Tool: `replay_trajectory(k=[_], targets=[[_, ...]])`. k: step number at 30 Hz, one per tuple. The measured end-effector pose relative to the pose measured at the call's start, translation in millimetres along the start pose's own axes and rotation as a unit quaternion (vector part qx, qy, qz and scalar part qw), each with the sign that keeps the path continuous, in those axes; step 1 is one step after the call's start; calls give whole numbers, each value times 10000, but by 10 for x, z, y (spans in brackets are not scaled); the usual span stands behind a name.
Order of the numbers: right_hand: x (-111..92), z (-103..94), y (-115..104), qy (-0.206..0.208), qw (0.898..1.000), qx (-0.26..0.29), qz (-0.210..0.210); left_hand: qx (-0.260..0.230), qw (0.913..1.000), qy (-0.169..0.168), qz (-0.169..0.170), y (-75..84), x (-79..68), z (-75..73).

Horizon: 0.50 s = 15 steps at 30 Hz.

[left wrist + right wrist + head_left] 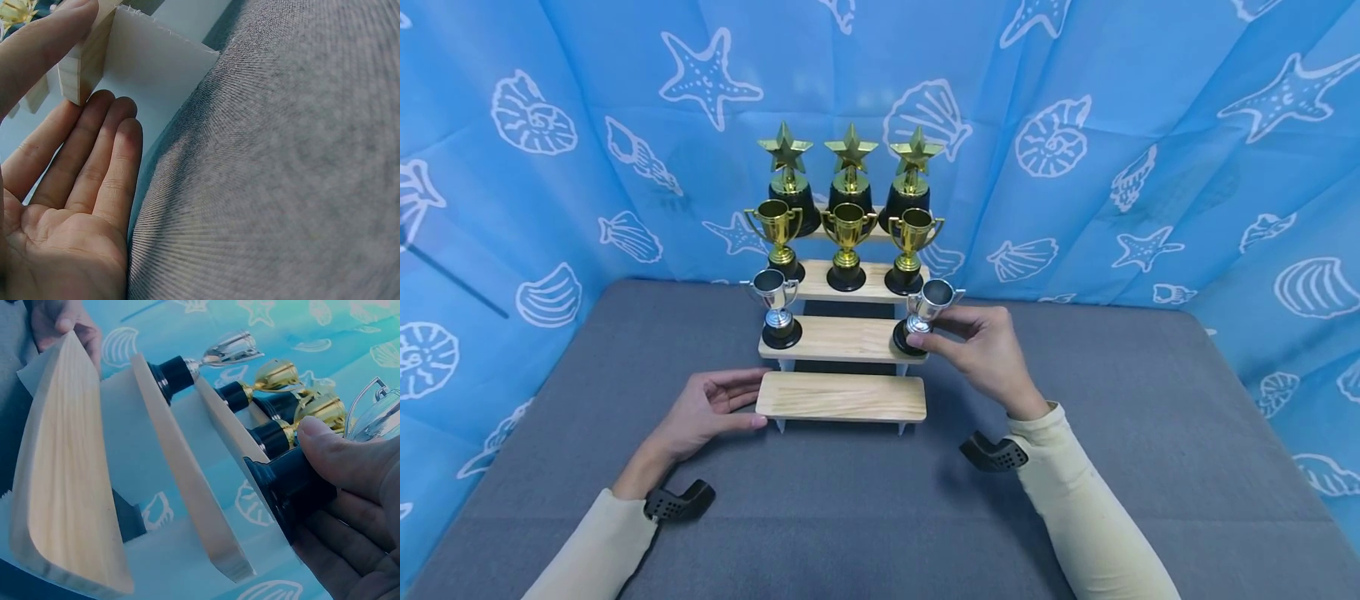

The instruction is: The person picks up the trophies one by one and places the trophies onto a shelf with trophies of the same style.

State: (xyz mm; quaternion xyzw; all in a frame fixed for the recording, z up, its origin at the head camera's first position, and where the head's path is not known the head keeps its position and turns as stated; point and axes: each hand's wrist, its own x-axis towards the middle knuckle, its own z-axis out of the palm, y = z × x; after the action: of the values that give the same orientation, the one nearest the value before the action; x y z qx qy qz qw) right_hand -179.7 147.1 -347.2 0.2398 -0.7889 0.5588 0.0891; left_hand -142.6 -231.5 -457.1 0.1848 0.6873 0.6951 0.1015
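A four-step wooden display stand [842,396] rises in the middle of the table. My right hand [988,350] grips a silver trophy cup [936,296] by its black base [294,487], thumb in front, at the right end of the second step from the bottom. The cup leans slightly right in the head view. On that step's left end stands another silver trophy cup [772,292]. My left hand [711,412] touches the left end of the bottom step, its thumb by the front corner and its nearly straight fingers [119,162] at the side; the palm holds nothing.
Gold trophy cups [848,229] line the third step, and gold star trophies [852,158] stand on the top one. A grey cloth [835,517] covers the table. Behind the stand hangs a blue curtain [1090,217] with a shell print.
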Motion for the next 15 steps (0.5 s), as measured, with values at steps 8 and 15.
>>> replay_trajectory(k=[8, 15], targets=[[40, 81, 17, -194, 9993, 253, -190, 20, 10000, 44, -67, 18, 5, 26], [86, 179, -4, -327, 9987, 328, -228, -71, 10000, -35, 48, 6, 8, 13]])
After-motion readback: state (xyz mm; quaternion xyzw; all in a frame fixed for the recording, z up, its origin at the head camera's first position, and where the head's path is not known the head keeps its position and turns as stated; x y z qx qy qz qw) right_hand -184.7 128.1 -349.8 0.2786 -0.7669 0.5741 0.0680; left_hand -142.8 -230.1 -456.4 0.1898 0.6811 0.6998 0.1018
